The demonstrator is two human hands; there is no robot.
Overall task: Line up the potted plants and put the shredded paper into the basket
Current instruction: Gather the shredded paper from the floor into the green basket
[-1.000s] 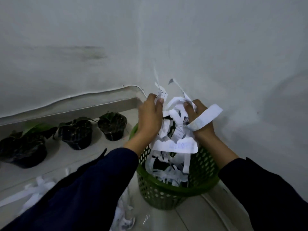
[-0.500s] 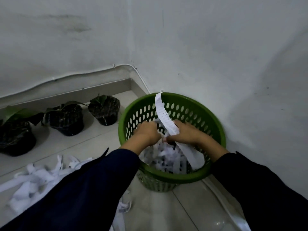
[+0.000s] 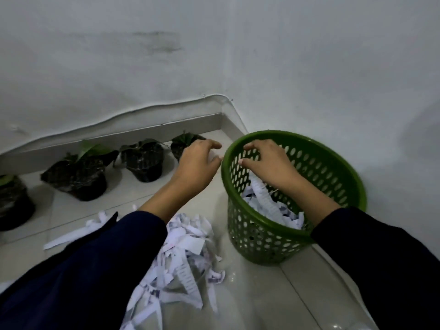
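Presently: both my hands empty, fingers loose; left hand (image 3: 197, 160) beside the basket (image 3: 333, 167), right hand (image 3: 269, 163) over its rim. Basket in the floor's corner, part-filled. Paper (image 3: 181, 253) heaped before it: gather big double handfuls, press down. Pots (image 3: 142, 163) ranged along the wall.

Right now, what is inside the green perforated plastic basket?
The green perforated plastic basket holds white shredded paper strips, well below the rim. The right hand and forearm cover part of the inside; the bottom is hidden.
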